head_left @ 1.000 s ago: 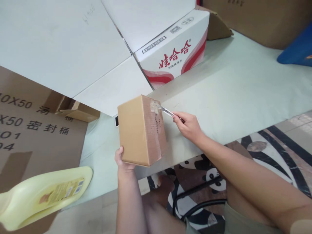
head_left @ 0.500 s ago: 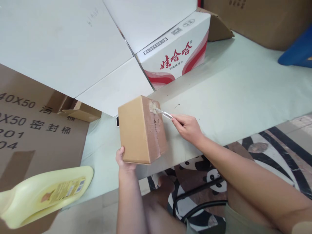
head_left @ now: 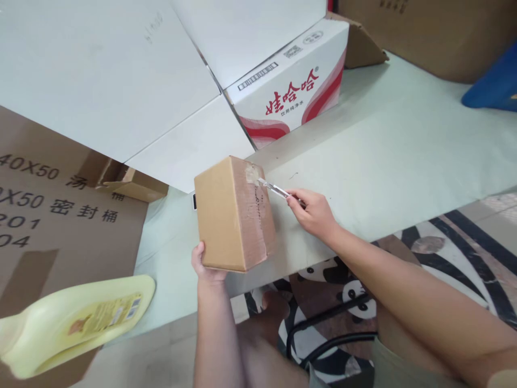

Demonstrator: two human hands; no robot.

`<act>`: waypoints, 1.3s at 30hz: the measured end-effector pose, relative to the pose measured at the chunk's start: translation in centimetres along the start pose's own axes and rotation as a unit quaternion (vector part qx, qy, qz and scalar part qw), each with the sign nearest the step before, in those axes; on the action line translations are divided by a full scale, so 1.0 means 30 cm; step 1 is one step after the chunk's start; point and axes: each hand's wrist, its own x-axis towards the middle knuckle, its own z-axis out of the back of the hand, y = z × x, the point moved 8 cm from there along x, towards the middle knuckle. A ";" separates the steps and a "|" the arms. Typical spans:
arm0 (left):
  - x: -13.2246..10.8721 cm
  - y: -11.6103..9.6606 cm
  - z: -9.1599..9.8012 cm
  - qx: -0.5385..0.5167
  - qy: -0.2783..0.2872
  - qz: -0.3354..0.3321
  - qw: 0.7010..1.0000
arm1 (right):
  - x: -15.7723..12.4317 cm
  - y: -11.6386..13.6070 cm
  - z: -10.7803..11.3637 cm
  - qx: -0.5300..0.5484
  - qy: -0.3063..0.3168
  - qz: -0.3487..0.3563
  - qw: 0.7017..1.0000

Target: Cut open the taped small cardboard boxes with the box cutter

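A small brown cardboard box (head_left: 220, 215) is tilted up over the table's front edge, its taped side facing right. My left hand (head_left: 207, 265) grips its lower near corner from below; most of the fingers are hidden behind the box. In my right hand (head_left: 310, 211) is a slim silver utility knife (head_left: 277, 189), pinched between thumb and fingers. The knife's tip touches or nearly touches a torn, whitish patch of tape (head_left: 253, 174) near the top of the taped side. A ragged dark line runs down that side below the patch.
White cartons (head_left: 194, 143) and a red-and-white water carton (head_left: 297, 99) stand behind the box on the pale-green table cover (head_left: 388, 145). A yellow bottle (head_left: 92, 318) is at lower left, beside a large printed carton (head_left: 60, 226). Something blue (head_left: 493, 86) sits far right.
The box has turned slightly and shifted a little left in my left hand. My right hand has moved slightly right with the knife, whose tip stays by the torn patch.
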 end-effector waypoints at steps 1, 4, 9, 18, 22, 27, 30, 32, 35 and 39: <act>0.002 0.002 0.003 0.000 0.000 0.004 1.000 | -0.001 0.001 0.001 0.000 0.000 0.000 1.000; 0.005 0.005 0.008 0.002 0.001 0.009 1.000 | -0.004 -0.001 0.002 -0.001 0.004 -0.004 1.000; 0.003 0.007 0.004 0.002 -0.009 0.010 1.000 | -0.007 -0.007 0.000 -0.004 0.015 -0.014 1.000; -0.010 0.019 -0.016 0.019 -0.043 0.022 0.999 | -0.011 -0.029 -0.009 0.015 0.028 -0.028 0.999; -0.009 0.023 -0.014 0.020 -0.053 0.028 0.998 | -0.012 -0.033 -0.014 0.018 0.035 -0.019 0.999; -0.001 0.024 -0.016 0.019 -0.041 0.018 0.999 | -0.009 -0.023 -0.013 0.030 0.028 0.004 0.999; 0.005 0.026 -0.015 0.019 -0.029 0.021 0.999 | -0.009 -0.024 -0.013 0.029 0.031 0.003 0.999; 0.009 0.024 -0.014 0.017 -0.022 0.024 0.999 | -0.010 -0.029 -0.014 0.019 0.037 -0.004 0.999; 0.008 0.016 -0.012 0.005 -0.021 0.021 1.000 | -0.012 -0.037 -0.015 -0.013 0.052 -0.023 0.998; 0.004 0.002 -0.012 0.002 -0.026 0.009 1.000 | -0.011 -0.059 -0.011 -0.135 0.085 -0.065 0.985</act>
